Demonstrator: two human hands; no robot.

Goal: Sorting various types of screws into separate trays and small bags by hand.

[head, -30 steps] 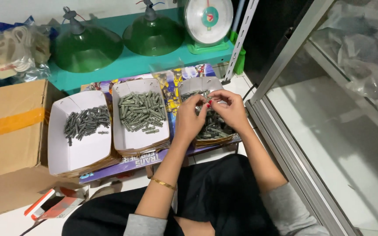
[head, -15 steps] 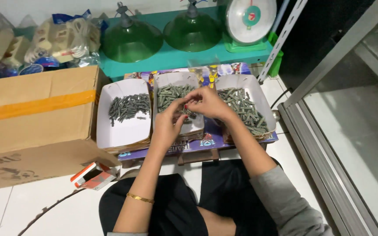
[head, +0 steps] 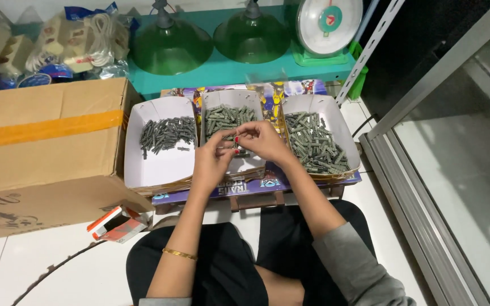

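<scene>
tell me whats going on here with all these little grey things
A seated person is sorting small grey plugs in three white trays. Both hands meet over the middle tray: the left hand and the right hand pinch at plugs between the fingertips. The left tray holds a small pile, the right tray a bigger one. A cardboard box sits to the left; a scale and two green lamp shades stand behind.

Your left hand bare to the elbow, a thin gold bangle on that wrist at 7 o'clock, red-painted nails, your right hand trailing a grey sleeve pushed up the forearm toward 5 o'clock, black trousers beneath.
</scene>
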